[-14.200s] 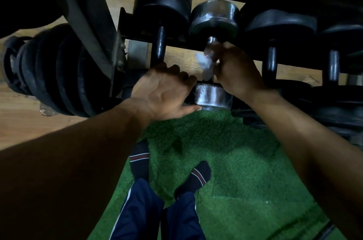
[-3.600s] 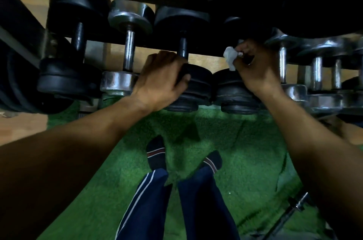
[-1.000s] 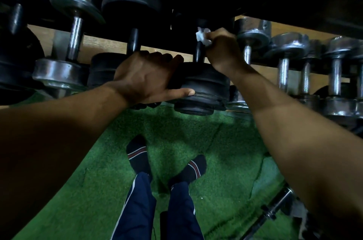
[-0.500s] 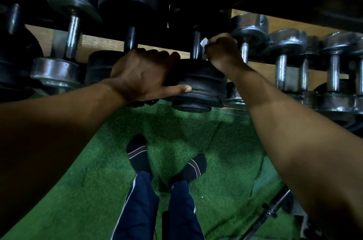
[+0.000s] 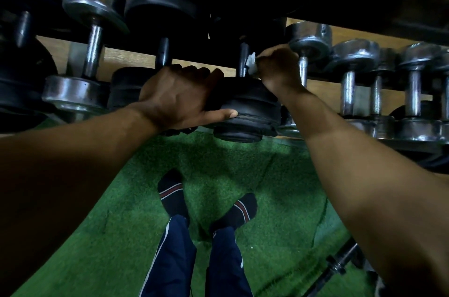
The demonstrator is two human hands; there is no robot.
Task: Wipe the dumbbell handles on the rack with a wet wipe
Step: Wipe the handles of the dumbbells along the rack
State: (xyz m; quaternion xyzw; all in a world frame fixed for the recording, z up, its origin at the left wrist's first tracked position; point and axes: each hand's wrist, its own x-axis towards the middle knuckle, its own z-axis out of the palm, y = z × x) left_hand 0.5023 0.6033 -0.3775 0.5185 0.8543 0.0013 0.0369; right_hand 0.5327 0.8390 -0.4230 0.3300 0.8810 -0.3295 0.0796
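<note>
- The rack (image 5: 315, 83) of dumbbells fills the top of the view, with the same stretch in front of the person as a second ago; over the longer run the view has travelled along the row, so by my reading several handles are already wiped and the chrome ones to the right are still to do.
- The black dumbbell (image 5: 245, 112) in the middle sits on the rack with its near plate stack facing the camera, in the same spot as a second ago.
- The left hand (image 5: 179, 100) is still draped over the gap between this near plate stack and the one to its left, fingers curled over the top and thumb pressed along the plate's lower edge. It steadies the weight and is not closed round anything.
- The right hand (image 5: 277, 68) has slid down the handle since a second ago, from near the far plate to just above the near plate. That suggests one wiping stroke is nearly finished.
- The handle (image 5: 243, 58) stands just left of the right grip, dark and mostly bare, touching the wipe at its lower part.
- The wet wipe (image 5: 251, 63) is bunched in the right grip, which is closed tight on it; only a small white scrap shows at the knuckles, pressed against the handle's right side. Whether it wraps round the back of the handle cannot be told.
</note>
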